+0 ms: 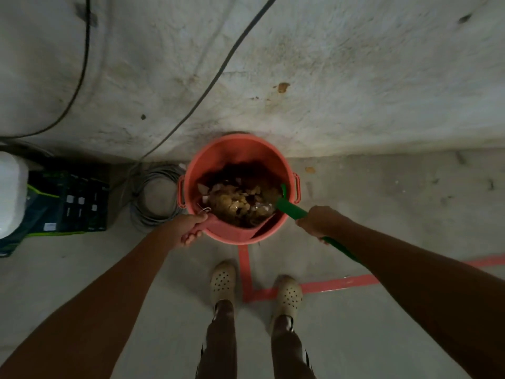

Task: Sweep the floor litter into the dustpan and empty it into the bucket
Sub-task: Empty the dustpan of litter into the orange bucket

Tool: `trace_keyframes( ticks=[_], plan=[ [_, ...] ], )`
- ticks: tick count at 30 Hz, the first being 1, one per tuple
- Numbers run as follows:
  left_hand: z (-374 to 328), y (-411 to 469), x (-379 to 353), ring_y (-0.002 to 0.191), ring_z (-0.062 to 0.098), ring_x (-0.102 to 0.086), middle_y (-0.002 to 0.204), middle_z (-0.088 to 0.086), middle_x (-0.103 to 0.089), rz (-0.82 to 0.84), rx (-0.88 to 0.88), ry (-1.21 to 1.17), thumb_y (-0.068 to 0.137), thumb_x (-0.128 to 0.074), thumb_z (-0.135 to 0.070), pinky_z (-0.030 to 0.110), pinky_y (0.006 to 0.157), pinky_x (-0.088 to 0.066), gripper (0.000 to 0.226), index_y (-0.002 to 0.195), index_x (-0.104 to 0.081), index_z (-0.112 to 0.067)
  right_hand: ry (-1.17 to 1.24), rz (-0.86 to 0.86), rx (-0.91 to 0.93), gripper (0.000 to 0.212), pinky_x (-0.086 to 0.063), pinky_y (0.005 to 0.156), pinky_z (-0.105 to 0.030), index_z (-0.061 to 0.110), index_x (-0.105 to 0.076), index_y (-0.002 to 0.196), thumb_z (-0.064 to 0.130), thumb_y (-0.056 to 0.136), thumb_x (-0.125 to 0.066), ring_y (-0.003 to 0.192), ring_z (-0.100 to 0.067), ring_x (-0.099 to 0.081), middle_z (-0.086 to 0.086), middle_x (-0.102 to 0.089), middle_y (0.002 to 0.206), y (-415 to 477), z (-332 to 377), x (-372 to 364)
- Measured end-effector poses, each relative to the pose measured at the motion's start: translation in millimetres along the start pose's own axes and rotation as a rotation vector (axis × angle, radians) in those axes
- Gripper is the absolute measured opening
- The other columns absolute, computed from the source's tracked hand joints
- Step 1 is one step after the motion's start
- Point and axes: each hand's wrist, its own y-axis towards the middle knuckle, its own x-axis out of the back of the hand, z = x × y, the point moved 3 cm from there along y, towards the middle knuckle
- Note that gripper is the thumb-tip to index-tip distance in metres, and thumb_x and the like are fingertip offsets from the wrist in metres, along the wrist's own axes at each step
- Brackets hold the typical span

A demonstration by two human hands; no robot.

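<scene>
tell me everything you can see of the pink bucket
The bucket is round, coral pink, plastic by its look, with a lug handle on each side. It stands upright on the concrete floor at the foot of the wall, holding brownish litter. A matching dustpan, gripped by the left hand, tips over its near rim; a green handle, gripped by the right hand, reaches over its right rim.

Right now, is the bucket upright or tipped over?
Upright: the bucket stands on the floor, round mouth facing up at the camera, both side handles level.
</scene>
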Motion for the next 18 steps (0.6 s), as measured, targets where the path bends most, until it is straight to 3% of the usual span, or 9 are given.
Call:
trace_keyframes(
  ticks=[3, 6, 8, 9, 11, 13, 15, 16, 18],
  plan=[
    [-27.4, -21.9, 0.0, 0.025, 0.005, -0.033, 0.042, 0.0, -0.046, -0.037, -0.018, 0.052, 0.104, -0.05, -0.038, 0.01, 0.031, -0.022, 0.03, 0.085, -0.06, -0.017, 0.015, -0.017, -0.022, 0.037, -0.055, 0.059, -0.031, 0.011, -0.051, 0.081, 0.041, 0.103, -0.048, 0.058, -0.018, -0.06, -0.007, -0.062, 0.074, -10.4, -2.6, -1.2],
    [-57.7, -42.0, -7.2, 0.029, 0.008, -0.044, 0.057, 0.013, -0.052, -0.113, -0.154, 0.156, 0.101, -0.057, -0.025, 0.014, 0.03, -0.027, 0.026, 0.104, -0.059, 0.0, 0.024, -0.048, -0.023, 0.036, -0.058, 0.063, -0.031, 0.013, -0.051, 0.08, 0.041, 0.103, -0.048, 0.059, -0.017, -0.062, -0.006, -0.062, 0.075, -24.7, 2.5, 1.1],
    [-78.6, -60.9, -12.4, 0.069, 0.026, -0.069, 0.082, 0.023, -0.058, -0.225, -0.358, 0.202, 0.095, -0.062, -0.009, 0.029, 0.045, -0.05, 0.042, 0.129, -0.049, 0.011, 0.029, -0.066, -0.028, 0.035, -0.059, 0.062, -0.031, 0.013, -0.053, 0.08, 0.039, 0.102, -0.049, 0.059, -0.017, -0.064, -0.006, -0.064, 0.075, -36.0, 9.1, 4.1],
    [-90.1, -75.0, -14.5, 0.095, 0.034, -0.068, 0.094, 0.019, -0.061, -0.268, -0.48, 0.234, 0.092, -0.063, -0.002, 0.039, 0.061, -0.054, 0.05, 0.138, -0.045, 0.007, 0.03, -0.07, -0.029, 0.034, -0.059, 0.063, -0.031, 0.013, -0.054, 0.081, 0.039, 0.102, -0.049, 0.059, -0.018, -0.065, -0.006, -0.065, 0.076, -42.6, 13.0, 5.3],
    [-103.0, -99.5, -17.9, 0.119, 0.029, -0.056, 0.128, 0.012, -0.056, -0.311, -0.602, 0.346, 0.09, -0.062, 0.002, 0.037, 0.084, -0.049, 0.066, 0.15, -0.036, -0.008, 0.027, -0.077, -0.022, 0.034, -0.059, 0.061, -0.03, 0.012, -0.055, 0.08, 0.037, 0.102, -0.048, 0.058, -0.017, -0.065, -0.005, -0.066, 0.075, -58.1, 21.2, 8.0],
    [-108.2, -115.4, -18.6, 0.119, 0.033, -0.058, 0.129, 0.017, -0.057, -0.27, -0.53, 0.366, 0.094, -0.059, -0.004, 0.042, 0.094, -0.049, 0.057, 0.147, -0.039, -0.013, 0.04, -0.076, -0.019, 0.033, -0.056, 0.056, -0.027, 0.01, -0.057, 0.082, 0.035, 0.102, -0.048, 0.057, -0.016, -0.064, -0.005, -0.065, 0.074, -74.4, 27.8, 11.6],
    [-108.5, -132.0, -17.7, 0.108, 0.034, -0.063, 0.098, 0.017, -0.063, -0.258, -0.484, 0.303, 0.098, -0.057, -0.007, 0.043, 0.096, -0.05, 0.031, 0.126, -0.048, -0.018, 0.04, -0.078, -0.02, 0.03, -0.055, 0.055, -0.026, 0.009, -0.059, 0.087, 0.033, 0.102, -0.048, 0.058, -0.016, -0.065, -0.005, -0.066, 0.075, -89.8, 32.7, 14.4],
    [-108.1, -140.9, -16.9, 0.11, 0.036, -0.064, 0.096, 0.018, -0.064, -0.26, -0.46, 0.311, 0.1, -0.056, -0.01, 0.043, 0.096, -0.05, 0.022, 0.121, -0.051, -0.014, 0.037, -0.084, -0.025, 0.029, -0.056, 0.055, -0.026, 0.01, -0.059, 0.089, 0.033, 0.102, -0.049, 0.058, -0.016, -0.065, -0.004, -0.066, 0.075, -98.1, 34.3, 15.2],
    [-106.0, -156.8, -11.6, 0.118, 0.042, -0.061, 0.118, 0.03, -0.063, -0.243, -0.398, 0.412, 0.098, -0.062, -0.018, 0.046, 0.101, -0.048, 0.033, 0.126, -0.054, -0.002, 0.046, -0.094, -0.043, 0.029, -0.057, 0.055, -0.026, 0.01, -0.058, 0.091, 0.035, 0.101, -0.049, 0.059, -0.016, -0.066, -0.004, -0.067, 0.076, -113.6, 35.9, 15.9]
  ],
)
